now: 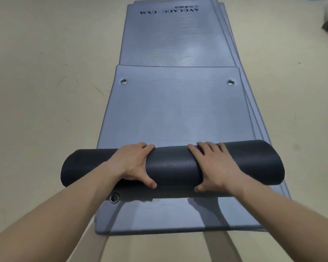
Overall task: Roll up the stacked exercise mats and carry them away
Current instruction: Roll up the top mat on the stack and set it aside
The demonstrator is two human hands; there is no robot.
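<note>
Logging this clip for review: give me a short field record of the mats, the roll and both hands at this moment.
roll: dark rolled part of the top mat, lying across the stack
unrolled part: grey, flat, two eyelets at its far edge
stack: grey mats beneath, edges fanned on the right
left hand: palm down on the roll
right hand: palm down on the roll
floor: beige
stage: rolling unfinished
</note>
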